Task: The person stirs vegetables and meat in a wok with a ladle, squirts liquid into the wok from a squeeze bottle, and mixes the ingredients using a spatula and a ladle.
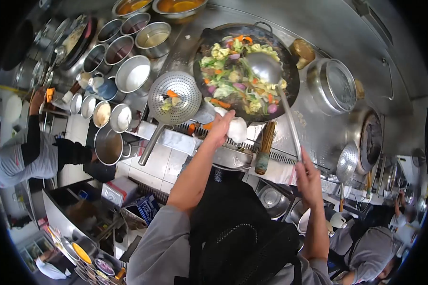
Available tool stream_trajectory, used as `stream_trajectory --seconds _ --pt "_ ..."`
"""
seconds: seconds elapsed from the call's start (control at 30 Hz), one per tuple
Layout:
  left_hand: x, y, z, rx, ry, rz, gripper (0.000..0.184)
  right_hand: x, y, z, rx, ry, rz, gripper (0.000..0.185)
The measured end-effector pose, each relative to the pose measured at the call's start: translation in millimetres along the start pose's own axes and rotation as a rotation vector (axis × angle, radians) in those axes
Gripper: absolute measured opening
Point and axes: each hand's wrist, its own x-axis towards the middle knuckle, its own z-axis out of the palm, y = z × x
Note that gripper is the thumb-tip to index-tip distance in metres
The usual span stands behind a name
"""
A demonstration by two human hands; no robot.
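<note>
A dark wok [292, 88] holds mixed vegetables [223, 76]: cauliflower, carrot and purple onion pieces. My right hand [309, 178] is closed round the long handle of a metal ladle [264, 67], whose bowl rests over the vegetables at the wok's right side. At the wok's near edge, my left hand [219, 128] grips a white cloth [237, 129]. Left of the wok lies a perforated strainer [178, 102] with a few vegetable pieces in it. A bamboo brush [265, 147] is between my two hands, below the wok.
Metal bowls of sauces and seasonings [133, 73] stand at the left. To the right are a steel pot [333, 85] and another strainer [348, 161]. One person [21, 156] is at far left, another [373, 247] at lower right.
</note>
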Motion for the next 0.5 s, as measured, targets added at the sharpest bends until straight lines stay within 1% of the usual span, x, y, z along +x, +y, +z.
stream_trajectory --seconds 0.07,0.1,0.13,0.2,0.27,0.3,0.33,0.37,0.4,0.47,0.5 --pt "-12.3 8.7 8.7 0.047 0.047 0.013 0.056 35.5 -18.6 -8.8 -0.05 0.141 -0.045 0.052" --pt "-22.8 12.8 12.2 0.06 0.005 0.042 0.063 59.4 -25.3 -16.9 -0.18 0.156 -0.102 0.051" --pt "-24.1 9.2 9.0 0.053 0.01 0.055 0.063 86.6 -30.1 -24.7 -0.309 0.171 -0.161 0.051" --pt "-20.7 -0.4 -1.5 0.085 0.008 0.125 0.058 144.5 -32.6 -30.0 -0.425 0.222 -0.383 0.048" --pt "-42.6 13.8 -6.0 0.13 0.048 0.147 0.057 197.0 -35.9 -24.0 -0.476 0.264 -0.506 0.048" --pt "-56.0 23.4 -13.7 0.179 0.071 0.214 0.058 218.9 -43.7 -17.5 -0.477 0.264 -0.515 0.048" --pt "-67.4 30.7 -25.4 0.229 0.094 0.279 0.058 237.5 -52.9 -9.1 -0.479 0.23 -0.463 0.049" --pt "-76.5 36.0 -43.8 0.258 0.122 0.316 0.057 247.0 -58.9 -1.5 -0.479 0.196 -0.407 0.051" --pt "-86.1 43.5 -65.8 0.289 0.148 0.351 0.056 248.9 -61.5 5.4 -0.477 0.198 -0.407 0.051" --pt "-114.2 66.0 -112.2 0.438 0.101 0.327 0.054 243.2 -59.0 16.4 -0.561 0.063 -0.448 0.053" --pt "-116.5 71.1 -135.9 0.496 0.083 0.283 0.054 232.2 -53.3 16.2 -0.579 0.015 -0.459 0.055"
